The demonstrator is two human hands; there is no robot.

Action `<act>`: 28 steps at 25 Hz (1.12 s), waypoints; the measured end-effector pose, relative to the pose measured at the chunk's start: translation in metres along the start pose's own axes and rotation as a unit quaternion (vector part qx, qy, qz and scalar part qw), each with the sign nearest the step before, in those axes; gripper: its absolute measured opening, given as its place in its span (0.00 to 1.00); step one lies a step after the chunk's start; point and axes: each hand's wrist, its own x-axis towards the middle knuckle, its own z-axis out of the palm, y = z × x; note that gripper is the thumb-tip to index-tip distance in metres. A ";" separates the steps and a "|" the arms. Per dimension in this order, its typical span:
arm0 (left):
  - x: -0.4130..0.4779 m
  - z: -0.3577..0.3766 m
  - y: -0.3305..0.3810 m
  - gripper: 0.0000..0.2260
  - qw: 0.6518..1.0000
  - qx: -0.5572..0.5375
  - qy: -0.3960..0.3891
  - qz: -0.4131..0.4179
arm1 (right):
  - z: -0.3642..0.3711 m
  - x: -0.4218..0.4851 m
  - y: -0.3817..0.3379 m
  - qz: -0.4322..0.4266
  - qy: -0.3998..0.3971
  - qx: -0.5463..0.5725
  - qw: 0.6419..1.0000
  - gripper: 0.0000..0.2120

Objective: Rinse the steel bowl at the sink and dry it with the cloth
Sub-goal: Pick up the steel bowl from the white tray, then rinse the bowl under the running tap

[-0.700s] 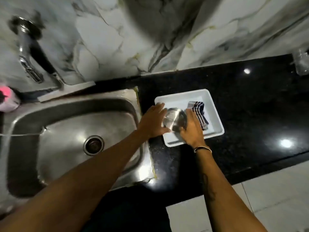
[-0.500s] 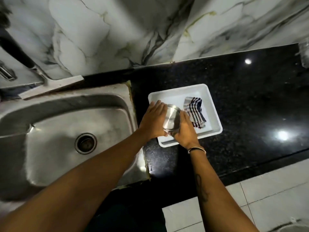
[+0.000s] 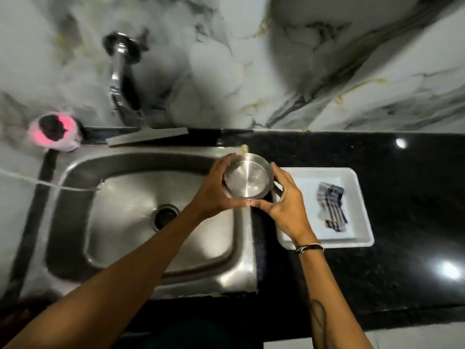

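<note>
The round steel bowl [image 3: 247, 175] faces up, held above the right rim of the steel sink [image 3: 141, 159]. My left hand [image 3: 214, 191] grips its left side and my right hand [image 3: 286, 200] its right side, thumbs meeting below it. The striped cloth [image 3: 332, 207] lies crumpled in a white tray [image 3: 362, 205] on the black counter, right of my right hand. The chrome tap [image 3: 119, 79] sticks out from the marble wall above the sink's left half. No water is seen running.
The sink drain [image 3: 164, 216] is in the basin's middle. A pink container [image 3: 54, 132] sits at the sink's back left corner. The black counter [image 3: 402, 273] stretches right, with tiled floor below its front edge.
Both hands lifted the bowl out of the white tray and carried it left to the sink's right rim, turning it face up. The cloth stayed in the tray. The view swung left.
</note>
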 end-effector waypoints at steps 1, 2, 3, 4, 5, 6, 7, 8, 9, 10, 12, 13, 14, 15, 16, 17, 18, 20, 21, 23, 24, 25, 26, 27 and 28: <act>-0.012 -0.028 -0.007 0.55 0.999 -0.003 0.030 -0.012 | 0.025 0.007 -0.020 -0.001 -0.040 0.036 0.999 0.47; -0.022 -0.054 -0.015 0.56 0.998 0.000 0.058 -0.030 | 0.046 0.014 -0.038 -0.003 -0.080 0.053 0.995 0.45; -0.035 -0.083 -0.023 0.56 0.995 0.010 0.088 -0.045 | 0.069 0.021 -0.059 -0.012 -0.119 0.052 0.991 0.42; -0.047 -0.108 -0.031 0.56 0.992 0.019 0.113 -0.054 | 0.088 0.027 -0.079 -0.024 -0.147 0.036 0.988 0.39; -0.058 -0.130 -0.038 0.56 0.989 0.024 0.137 -0.056 | 0.105 0.036 -0.098 -0.041 -0.160 0.020 0.986 0.36; -0.068 -0.149 -0.044 0.56 0.986 0.030 0.157 -0.051 | 0.121 0.047 -0.118 -0.061 -0.153 0.007 0.986 0.33; -0.076 -0.165 -0.050 0.55 0.983 0.039 0.173 -0.040 | 0.135 0.061 -0.138 -0.079 -0.132 0.006 0.988 0.30; -0.080 -0.177 -0.056 0.53 0.981 0.049 0.186 -0.028 | 0.147 0.077 -0.158 -0.090 -0.114 0.019 0.989 0.27; -0.082 -0.185 -0.060 0.52 0.978 0.053 0.199 -0.016 | 0.157 0.094 -0.176 -0.095 -0.109 0.038 0.989 0.24; -0.082 -0.191 -0.061 0.52 0.976 0.052 0.213 -0.006 | 0.165 0.110 -0.192 -0.097 -0.119 0.053 0.987 0.21; -0.080 -0.203 -0.066 0.53 0.971 0.050 0.234 0.004 | 0.180 0.134 -0.212 -0.099 -0.152 0.044 0.982 0.14; -0.078 -0.208 -0.070 0.53 0.971 0.050 0.232 0.009 | 0.183 0.141 -0.217 -0.099 -0.157 0.030 0.982 0.13; -0.076 -0.211 -0.075 0.53 0.973 0.053 0.226 0.015 | 0.184 0.146 -0.218 -0.100 -0.158 0.020 0.982 0.14; -0.074 -0.214 -0.081 0.54 0.974 0.055 0.221 0.019 | 0.183 0.147 -0.217 -0.100 -0.160 0.013 0.982 0.14; -0.070 -0.215 -0.085 0.54 0.974 0.056 0.217 0.018 | 0.182 0.147 -0.215 -0.095 -0.165 0.010 0.982 0.12; -0.067 -0.214 -0.090 0.54 0.976 0.057 0.212 0.014 | 0.181 0.147 -0.212 -0.089 -0.176 0.005 0.980 0.11; -0.064 -0.212 -0.093 0.54 0.977 0.060 0.206 0.011 | 0.181 0.146 -0.209 -0.088 -0.186 0.003 0.979 0.11; -0.058 -0.207 -0.098 0.55 0.979 0.066 0.192 0.014 | 0.183 0.146 -0.204 -0.093 -0.184 -0.003 0.979 0.09; -0.055 -0.203 -0.101 0.55 0.980 0.063 0.187 0.011 | 0.186 0.146 -0.202 -0.095 -0.174 -0.005 0.980 0.07; -0.053 -0.198 -0.104 0.57 0.982 0.038 0.187 -0.015 | 0.190 0.148 -0.200 -0.100 -0.154 -0.003 0.983 0.11; -0.052 -0.196 -0.104 0.57 0.981 0.012 0.191 -0.037 | 0.191 0.149 -0.199 -0.102 -0.149 -0.001 0.984 0.13; -0.052 -0.195 -0.104 0.58 0.979 -0.016 0.193 -0.061 | 0.191 0.148 -0.199 -0.101 -0.144 0.001 0.984 0.15; -0.051 -0.194 -0.104 0.58 0.976 -0.041 0.195 -0.084 | 0.192 0.148 -0.201 -0.099 -0.141 0.001 0.985 0.15; -0.049 -0.193 -0.104 0.57 0.973 -0.061 0.198 -0.101 | 0.192 0.148 -0.202 -0.097 -0.139 -0.002 0.986 0.15; -0.046 -0.192 -0.104 0.56 0.970 -0.078 0.201 -0.114 | 0.192 0.148 -0.203 -0.095 -0.136 -0.008 0.986 0.15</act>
